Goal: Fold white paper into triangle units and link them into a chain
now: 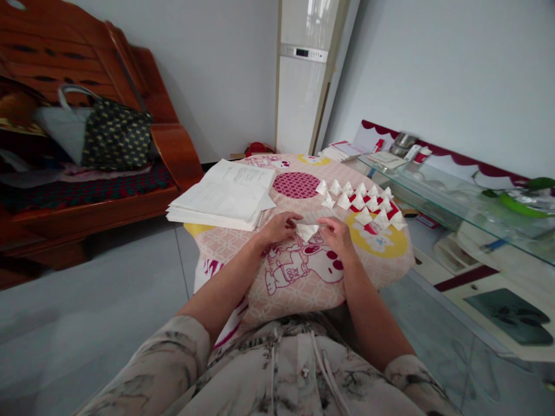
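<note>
Over the patterned cloth of the table (299,303), between left hand (280,227) and right hand (336,234): a small white paper piece (307,232), point turned toward the body, broader edge turned away. Grip of the left hand seemingly pinched on the left corner; grip of the right hand seemingly closed on the right corner, thumb opposite forefinger. Firmness impossible to tell. Creases too small to make out, but judged by look as folding in hand.

For a clean job, hold both corners level, match edge to edge before pressing, and run each crease from the middle outward. With soft cloth beneath, probably better to squeeze folds between thumb and finger than to press straight down. Go gently at the point: easy to crumple, hard to smooth again.

Ahead and to the right, rows of folded paper pieces (358,202), peaks upward, close together; useful as a guide for shape, and worth sparing from a stray sleeve. Just beside the left hand, a stack of paper (225,190), slightly uneven at the edges; best kept clear of the wrist.
</note>
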The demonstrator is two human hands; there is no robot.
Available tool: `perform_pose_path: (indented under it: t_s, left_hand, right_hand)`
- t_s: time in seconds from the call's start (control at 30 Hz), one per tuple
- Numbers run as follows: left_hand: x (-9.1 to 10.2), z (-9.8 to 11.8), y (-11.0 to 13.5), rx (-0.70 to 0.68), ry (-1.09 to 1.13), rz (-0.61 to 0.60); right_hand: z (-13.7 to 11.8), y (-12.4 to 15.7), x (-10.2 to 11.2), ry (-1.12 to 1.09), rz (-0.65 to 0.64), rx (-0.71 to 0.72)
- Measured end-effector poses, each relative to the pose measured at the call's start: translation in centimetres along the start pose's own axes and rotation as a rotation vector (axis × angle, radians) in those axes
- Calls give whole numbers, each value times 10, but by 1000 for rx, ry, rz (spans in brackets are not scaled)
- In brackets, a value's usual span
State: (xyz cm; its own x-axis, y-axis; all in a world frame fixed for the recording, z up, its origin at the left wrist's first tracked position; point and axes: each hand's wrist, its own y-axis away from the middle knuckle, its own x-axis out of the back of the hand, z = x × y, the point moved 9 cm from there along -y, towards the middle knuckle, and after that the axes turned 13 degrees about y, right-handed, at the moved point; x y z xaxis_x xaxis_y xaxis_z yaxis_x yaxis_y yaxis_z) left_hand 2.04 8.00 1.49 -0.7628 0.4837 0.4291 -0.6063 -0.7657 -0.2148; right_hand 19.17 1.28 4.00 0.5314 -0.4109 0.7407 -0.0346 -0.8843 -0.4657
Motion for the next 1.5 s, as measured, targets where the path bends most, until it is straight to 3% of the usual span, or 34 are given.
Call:
perform_pose_path:
  t_s: [0.13, 0.3, 0.43, 0.53, 0.67, 0.8, 1.33, 1.5]
  left_hand:
    - [6, 0, -1, 27, -112, 62]
    - [9, 0, -1, 20, -148, 86]
    - [10, -2, -1, 26, -173, 96]
    - [9, -2, -1, 40, -200, 96]
    - [8, -2, -1, 60, -217, 89]
    - [7, -5, -2, 58, -212, 76]
    - [5, -9, -4, 28, -234, 82]
    - [4, -4, -3, 26, -253, 89]
  right_hand:
    - [-12, -2, -2, 75, -76, 65]
    - [-7, -3, -2, 95, -137, 35]
    - [11, -2, 16, 193, -71, -26]
    - [31, -4, 36, 408, -21, -102]
    - [55, -13, 54, 691, -80, -225]
    - [64, -22, 59, 823, -152, -246]
    - [71, -24, 58, 891, -224, -272]
    - [42, -28, 61, 836, -116, -210]
